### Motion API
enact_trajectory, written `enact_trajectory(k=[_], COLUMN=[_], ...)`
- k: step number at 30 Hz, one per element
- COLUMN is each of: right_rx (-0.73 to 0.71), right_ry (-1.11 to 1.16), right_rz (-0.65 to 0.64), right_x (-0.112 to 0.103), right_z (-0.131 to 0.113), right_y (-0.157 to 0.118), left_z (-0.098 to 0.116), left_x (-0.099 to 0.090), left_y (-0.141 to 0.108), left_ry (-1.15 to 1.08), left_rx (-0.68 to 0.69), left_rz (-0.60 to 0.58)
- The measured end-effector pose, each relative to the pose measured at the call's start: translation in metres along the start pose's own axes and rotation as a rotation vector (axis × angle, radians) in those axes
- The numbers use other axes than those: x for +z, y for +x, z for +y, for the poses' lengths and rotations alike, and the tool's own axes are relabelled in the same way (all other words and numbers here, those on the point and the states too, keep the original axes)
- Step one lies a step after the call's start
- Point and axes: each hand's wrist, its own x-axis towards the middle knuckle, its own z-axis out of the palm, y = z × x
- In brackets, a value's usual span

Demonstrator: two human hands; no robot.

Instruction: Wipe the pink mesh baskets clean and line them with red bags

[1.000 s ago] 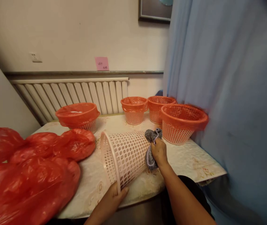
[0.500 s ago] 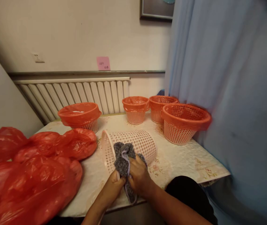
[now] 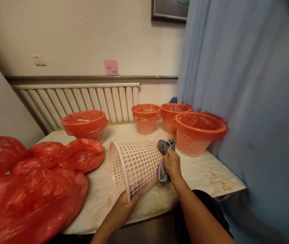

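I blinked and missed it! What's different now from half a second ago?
The right hand moved the gray cloth rightward along the bare basket, from near its open end to its base. The left hand still grips that basket; the red-lined baskets stayed put.

the left hand (image 3: 124, 207) is low, by the near edge of the tabletop (image 3: 197, 176), its thumb pointing up and to the right; the other fingers are mostly hidden but seem curled in a hold. the bare left forearm (image 3: 105, 227) slants up rightward to it. the right hand (image 3: 172, 164) sits higher, in from that edge, fingers closed, and the bare right forearm (image 3: 193, 206) reaches up leftward, wrist nearly straight.
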Motion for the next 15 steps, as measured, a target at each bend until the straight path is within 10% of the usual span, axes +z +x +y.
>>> enact_trajectory(k=[10,15], right_rx=[-0.597,-0.592], right_ry=[0.420,0.380], right_rz=[-0.129,-0.097], right_x=[-0.016,-0.011], right_z=[-0.103,-0.096], right_y=[-0.067,-0.061], left_z=[-0.005,-0.010], left_x=[0.003,0.003], left_y=[0.001,0.000], left_ry=[-0.010,0.040], left_rx=[0.044,0.049], left_rz=[-0.022,-0.010])
